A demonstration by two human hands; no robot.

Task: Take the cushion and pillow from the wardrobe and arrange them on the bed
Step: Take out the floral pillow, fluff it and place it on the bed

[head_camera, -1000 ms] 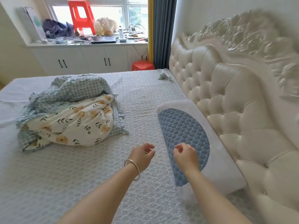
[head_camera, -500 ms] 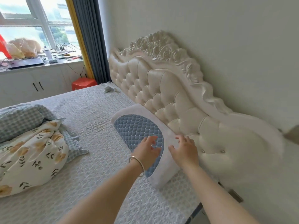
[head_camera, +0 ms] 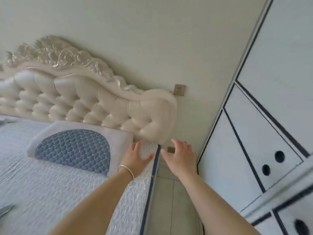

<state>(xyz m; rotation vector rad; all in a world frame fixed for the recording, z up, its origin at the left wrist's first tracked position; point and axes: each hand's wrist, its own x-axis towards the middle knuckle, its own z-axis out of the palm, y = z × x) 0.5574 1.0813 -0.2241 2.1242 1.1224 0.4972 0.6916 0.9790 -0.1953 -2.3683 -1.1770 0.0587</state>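
Bed (head_camera: 50,192): pale quilted cover fills the lower left; its dark-piped edge runs down to the tiled floor (head_camera: 171,200).
Headboard (head_camera: 81,102): cream, button-tufted, with a carved crest, set against the plain wall (head_camera: 135,31).
Pillow (head_camera: 74,146): lies flat on the bed, its long side against the headboard; white border around a blue quilted half-round panel.
Left hand (head_camera: 137,158): fingers spread and empty, above the bed's corner just right of the pillow; a thin bangle (head_camera: 126,174) circles the wrist.
Right hand (head_camera: 179,158): fingers spread and empty, over the gap between bed and wardrobe.
Wardrobe (head_camera: 262,133): white panels with dark trim lines and round holes, filling the right side.
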